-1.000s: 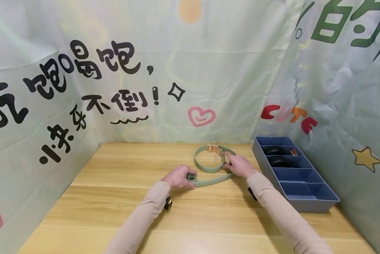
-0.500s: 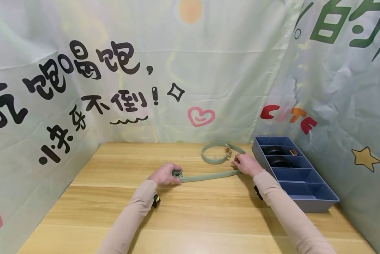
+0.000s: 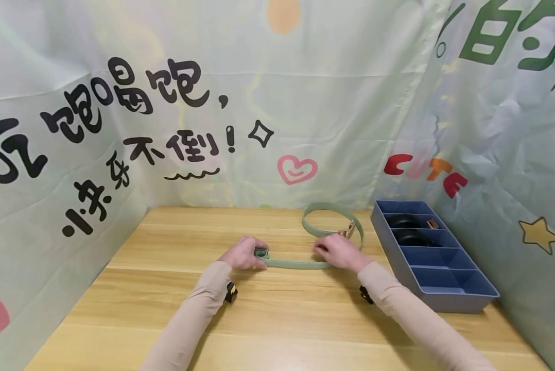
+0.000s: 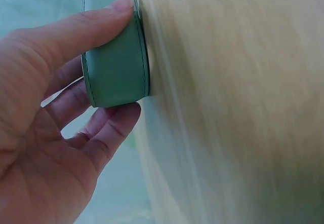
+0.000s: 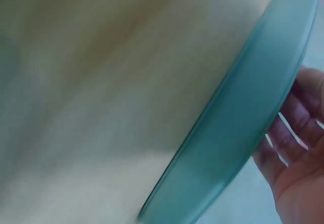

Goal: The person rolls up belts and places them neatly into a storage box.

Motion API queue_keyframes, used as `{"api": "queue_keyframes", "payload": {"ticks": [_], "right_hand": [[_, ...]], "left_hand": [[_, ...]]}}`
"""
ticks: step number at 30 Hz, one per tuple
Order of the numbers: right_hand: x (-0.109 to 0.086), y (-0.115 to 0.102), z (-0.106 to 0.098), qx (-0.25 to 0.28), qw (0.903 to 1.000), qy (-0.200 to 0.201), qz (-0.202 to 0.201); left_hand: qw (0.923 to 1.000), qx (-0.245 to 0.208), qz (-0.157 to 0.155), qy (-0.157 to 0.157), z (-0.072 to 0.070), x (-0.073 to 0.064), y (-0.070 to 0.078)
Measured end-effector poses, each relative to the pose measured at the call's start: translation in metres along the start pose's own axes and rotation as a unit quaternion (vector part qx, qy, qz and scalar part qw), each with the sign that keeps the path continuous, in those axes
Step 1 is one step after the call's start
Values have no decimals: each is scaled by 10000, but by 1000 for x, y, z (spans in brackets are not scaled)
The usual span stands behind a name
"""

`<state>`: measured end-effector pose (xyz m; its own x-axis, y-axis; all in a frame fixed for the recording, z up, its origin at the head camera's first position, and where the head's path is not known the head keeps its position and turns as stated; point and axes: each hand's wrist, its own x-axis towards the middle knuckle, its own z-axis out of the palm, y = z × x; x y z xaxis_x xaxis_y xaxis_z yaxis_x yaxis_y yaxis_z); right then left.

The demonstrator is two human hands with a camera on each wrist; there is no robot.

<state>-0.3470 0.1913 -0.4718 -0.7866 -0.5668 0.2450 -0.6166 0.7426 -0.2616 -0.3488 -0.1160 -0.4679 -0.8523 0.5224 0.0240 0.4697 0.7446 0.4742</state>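
Note:
A sage-green belt (image 3: 296, 265) stands on its edge across the wooden table, with stitching along its edges. My left hand (image 3: 244, 253) grips its small rolled end (image 3: 261, 253); in the left wrist view the thumb presses the outside of the coil (image 4: 116, 72) and the fingers curl behind. Farther along the strap, my right hand (image 3: 342, 253) holds it with bent fingers. In the right wrist view those fingers (image 5: 288, 140) lie behind the strap (image 5: 238, 117), the thumb hidden. Beyond the right hand, the rest loops round to a gold-coloured buckle (image 3: 346, 231).
To the right stands a blue-grey divided box (image 3: 453, 299); two of its compartments hold black rolled belts (image 3: 409, 237), one showing a gold-coloured buckle (image 3: 432, 224). Printed cloth (image 3: 342, 129) hangs behind and at both sides of the wooden table (image 3: 277, 319).
The left hand carried the coil leftward, then stayed there. My right hand went right along the strap, then came back left towards the coil. The buckle loop shifted right and back.

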Motion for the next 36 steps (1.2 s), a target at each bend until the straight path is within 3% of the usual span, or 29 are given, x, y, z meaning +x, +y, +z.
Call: {"api": "queue_keyframes", "payload": {"ticks": [6,12,19,25,29,32,36], "right_hand": [[13,-44,18,621,9917,-552,-977],[26,-65,22,372,9836,-772,-1586],[38,-74,25,252,9794,-848,-1815],[41,-77,30,148,9797,-618,-1899],[41,-77,32,45,9792,-544,-1956],[41,-76,30,212,9762,-639,-2061],[39,-72,24,470,9720,-870,-2133]], "left_hand": [[9986,-495,-72,-161,6,2,10],[9948,-911,-41,-454,10,6,18],[9971,-451,365,-490,10,8,19],[9993,-129,149,-325,11,3,25],[9992,372,-94,52,15,1,30],[9965,780,-72,277,18,1,31],[9975,653,198,183,18,3,30]]}}
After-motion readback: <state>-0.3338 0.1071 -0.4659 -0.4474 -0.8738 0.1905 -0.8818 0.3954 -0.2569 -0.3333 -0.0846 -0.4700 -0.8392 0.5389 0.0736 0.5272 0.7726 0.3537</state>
